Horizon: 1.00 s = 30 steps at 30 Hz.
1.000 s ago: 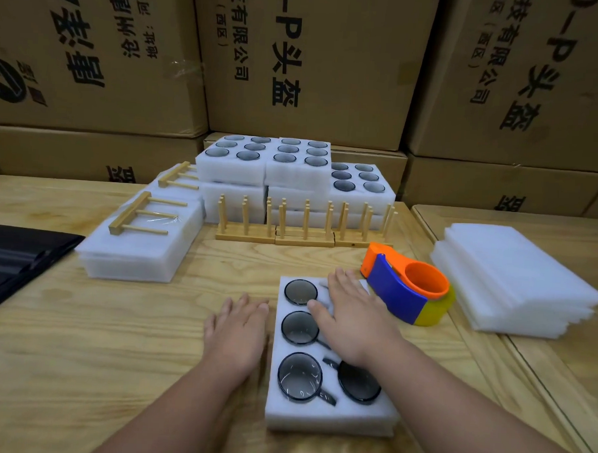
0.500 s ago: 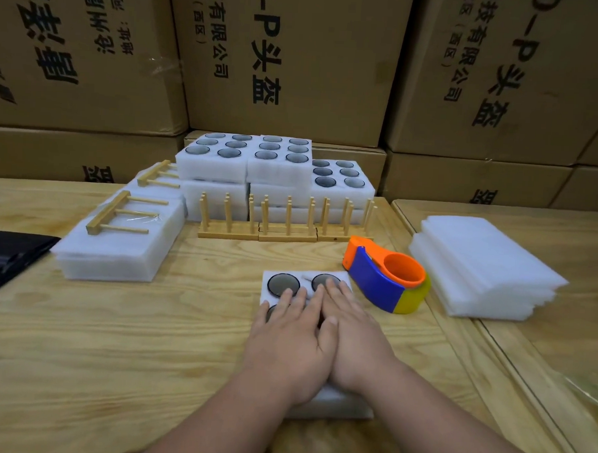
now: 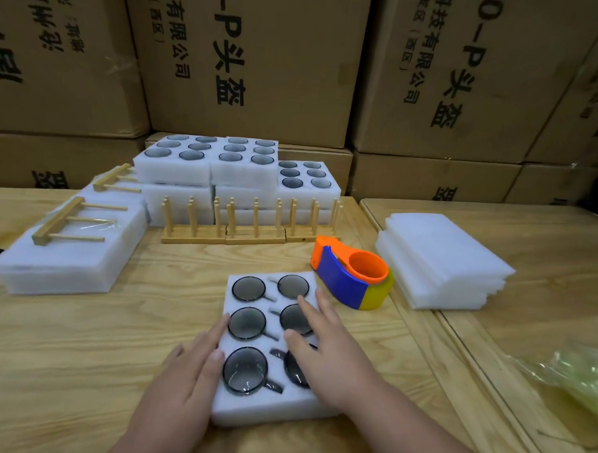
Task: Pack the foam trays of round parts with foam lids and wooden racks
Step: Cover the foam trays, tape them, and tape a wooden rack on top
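A white foam tray lies on the wooden table in front of me, its pockets filled with several dark round parts. My left hand lies flat at the tray's left edge, fingertips touching the foam. My right hand rests flat on the tray's right column, covering part of two round parts. Foam lids are stacked at the right. Wooden racks stand upright behind the tray. More filled trays are piled at the back.
An orange, blue and yellow tape dispenser sits just right of the tray. Covered packs with wooden racks on top lie at the left. Cardboard boxes wall off the back. Crumpled yellow-green plastic lies at the right edge.
Both hands lay together over the tray's middle half a second ago. They have spread apart, the left to the tray's left edge, the right over the right column, uncovering the round parts.
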Available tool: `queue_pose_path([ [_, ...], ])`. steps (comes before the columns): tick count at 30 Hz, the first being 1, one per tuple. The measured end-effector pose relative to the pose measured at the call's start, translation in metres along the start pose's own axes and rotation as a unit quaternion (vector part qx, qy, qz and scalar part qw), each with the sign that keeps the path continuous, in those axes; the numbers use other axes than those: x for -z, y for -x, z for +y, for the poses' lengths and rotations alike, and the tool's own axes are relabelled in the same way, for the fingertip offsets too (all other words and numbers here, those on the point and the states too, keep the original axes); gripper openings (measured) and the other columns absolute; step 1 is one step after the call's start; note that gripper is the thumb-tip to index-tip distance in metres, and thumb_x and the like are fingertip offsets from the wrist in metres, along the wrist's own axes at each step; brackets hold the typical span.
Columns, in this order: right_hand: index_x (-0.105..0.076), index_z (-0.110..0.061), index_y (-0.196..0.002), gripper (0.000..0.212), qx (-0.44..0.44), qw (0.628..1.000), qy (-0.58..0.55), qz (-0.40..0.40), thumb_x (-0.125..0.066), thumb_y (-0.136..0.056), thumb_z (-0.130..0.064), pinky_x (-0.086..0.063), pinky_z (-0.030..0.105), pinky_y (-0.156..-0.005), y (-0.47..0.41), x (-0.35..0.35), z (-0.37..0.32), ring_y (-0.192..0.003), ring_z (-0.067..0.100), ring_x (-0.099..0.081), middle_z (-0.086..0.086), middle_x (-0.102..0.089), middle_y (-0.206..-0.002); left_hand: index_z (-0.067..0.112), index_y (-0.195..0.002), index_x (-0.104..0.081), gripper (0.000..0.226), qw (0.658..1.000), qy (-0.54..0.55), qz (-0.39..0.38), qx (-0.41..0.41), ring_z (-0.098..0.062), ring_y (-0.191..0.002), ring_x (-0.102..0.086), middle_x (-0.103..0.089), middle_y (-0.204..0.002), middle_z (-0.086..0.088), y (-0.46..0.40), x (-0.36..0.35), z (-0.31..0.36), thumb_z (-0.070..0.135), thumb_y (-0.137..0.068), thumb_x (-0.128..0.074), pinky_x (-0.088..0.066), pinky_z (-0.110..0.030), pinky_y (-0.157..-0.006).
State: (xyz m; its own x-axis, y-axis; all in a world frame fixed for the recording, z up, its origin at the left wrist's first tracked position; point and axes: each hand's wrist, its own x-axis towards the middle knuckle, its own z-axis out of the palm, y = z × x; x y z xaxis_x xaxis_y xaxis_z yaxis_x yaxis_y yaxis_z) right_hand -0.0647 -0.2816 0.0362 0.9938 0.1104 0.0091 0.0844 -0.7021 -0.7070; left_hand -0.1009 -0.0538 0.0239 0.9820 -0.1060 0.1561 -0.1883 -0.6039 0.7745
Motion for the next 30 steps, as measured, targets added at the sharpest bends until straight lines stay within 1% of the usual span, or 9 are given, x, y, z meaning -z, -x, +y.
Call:
queue_pose_path([
  [3, -0.024, -0.052, -0.156, 0.088, -0.037, 0.994, -0.101, 0.012, -0.044, -0.073, -0.075, -0.021, 0.016, -0.112, 0.005, -0.001, 0.007, -0.139, -0.016, -0.019, -0.034, -0.022, -0.156, 0.059, -0.146, -0.033, 0.057, 1.000, -0.007, 0.021, -0.010, -0.012, -0.136, -0.049, -0.048, -0.140, 0.034, 0.007, 0.000, -0.005, 0.064, -0.089, -0.024, -0.032, -0.037, -0.118],
  [5, -0.032, -0.062, -0.148, 0.075, -0.052, 0.977, -0.206, 0.027, -0.049, -0.075, -0.070, -0.027, 0.019, -0.113, 0.010, -0.002, 0.015, -0.139, -0.013, -0.032, -0.042, -0.036, -0.146, 0.058, -0.143, -0.040, 0.054, 0.999, 0.021, 0.035, -0.003, -0.015, -0.130, -0.053, -0.052, -0.134, 0.038, 0.007, 0.000, -0.001, 0.060, -0.090, -0.031, -0.038, -0.041, -0.111],
  [9, -0.058, -0.051, -0.134, 0.042, 0.006, 0.952, -0.307, 0.014, -0.053, -0.095, -0.036, -0.045, 0.032, -0.109, 0.018, 0.004, 0.021, -0.129, 0.000, -0.056, -0.024, -0.063, -0.136, 0.059, -0.137, -0.045, 0.049, 0.997, 0.058, 0.052, 0.001, 0.003, -0.120, -0.053, -0.053, -0.114, 0.054, 0.006, 0.001, -0.002, 0.053, -0.089, -0.039, -0.039, -0.023, -0.098],
  [13, -0.072, -0.030, -0.102, 0.015, -0.030, 0.980, -0.196, 0.006, -0.064, -0.090, -0.025, -0.058, 0.047, -0.094, 0.000, 0.044, 0.016, -0.092, 0.009, -0.074, -0.009, -0.078, -0.100, 0.060, -0.136, -0.042, 0.048, 0.997, 0.058, 0.055, 0.008, 0.024, -0.112, -0.042, -0.047, -0.108, 0.063, 0.005, 0.000, -0.005, 0.055, -0.089, -0.038, -0.035, -0.011, -0.091],
  [16, -0.072, -0.026, -0.080, 0.020, -0.040, 0.987, -0.110, 0.112, -0.060, -0.096, -0.023, -0.057, 0.039, -0.067, -0.024, 0.099, 0.013, -0.063, 0.011, -0.071, -0.005, -0.077, -0.076, 0.062, -0.136, -0.043, 0.047, 0.997, 0.059, 0.049, 0.008, 0.016, -0.117, -0.047, -0.048, -0.112, 0.061, 0.005, 0.000, -0.005, 0.056, -0.090, -0.037, -0.038, -0.018, -0.092],
  [19, -0.070, -0.028, -0.074, 0.024, -0.050, 0.963, -0.049, 0.261, -0.056, -0.093, -0.023, -0.051, 0.030, -0.064, -0.048, 0.157, 0.023, -0.068, 0.015, -0.070, -0.008, -0.075, -0.072, 0.066, -0.138, -0.046, 0.049, 0.998, 0.049, 0.042, 0.008, 0.001, -0.121, -0.054, -0.052, -0.120, 0.055, 0.008, 0.002, -0.002, 0.056, -0.092, -0.034, -0.043, -0.033, -0.103],
  [22, -0.069, -0.024, -0.090, 0.014, -0.118, 0.931, -0.001, 0.344, -0.056, -0.089, -0.030, -0.045, 0.025, -0.062, -0.065, 0.203, 0.058, -0.076, 0.016, -0.066, -0.004, -0.074, -0.094, 0.061, -0.139, -0.049, 0.049, 0.998, 0.050, 0.039, 0.005, -0.004, -0.128, -0.054, -0.056, -0.127, 0.045, 0.009, 0.002, -0.001, 0.055, -0.093, -0.033, -0.039, -0.041, -0.112],
  [26, -0.049, -0.021, -0.145, 0.072, -0.307, 0.898, 0.110, 0.295, -0.064, -0.082, -0.054, -0.051, 0.045, -0.086, -0.069, 0.244, 0.109, -0.126, 0.039, -0.052, 0.012, -0.054, -0.142, 0.058, -0.137, -0.052, 0.048, 0.998, 0.041, 0.046, 0.000, -0.002, -0.119, -0.058, -0.060, -0.118, 0.046, 0.007, 0.001, -0.004, 0.053, -0.093, -0.035, -0.045, -0.034, -0.099],
  [30, -0.045, -0.006, -0.145, 0.095, -0.379, 0.896, 0.096, 0.209, -0.079, -0.076, -0.061, -0.046, 0.045, -0.083, -0.067, 0.257, 0.132, -0.121, 0.043, -0.054, 0.019, -0.052, -0.142, 0.069, -0.132, -0.049, 0.045, 0.997, 0.043, 0.056, 0.004, 0.004, -0.112, -0.058, -0.065, -0.109, 0.041, 0.005, 0.000, -0.006, 0.054, -0.092, -0.038, -0.046, -0.028, -0.091],
])
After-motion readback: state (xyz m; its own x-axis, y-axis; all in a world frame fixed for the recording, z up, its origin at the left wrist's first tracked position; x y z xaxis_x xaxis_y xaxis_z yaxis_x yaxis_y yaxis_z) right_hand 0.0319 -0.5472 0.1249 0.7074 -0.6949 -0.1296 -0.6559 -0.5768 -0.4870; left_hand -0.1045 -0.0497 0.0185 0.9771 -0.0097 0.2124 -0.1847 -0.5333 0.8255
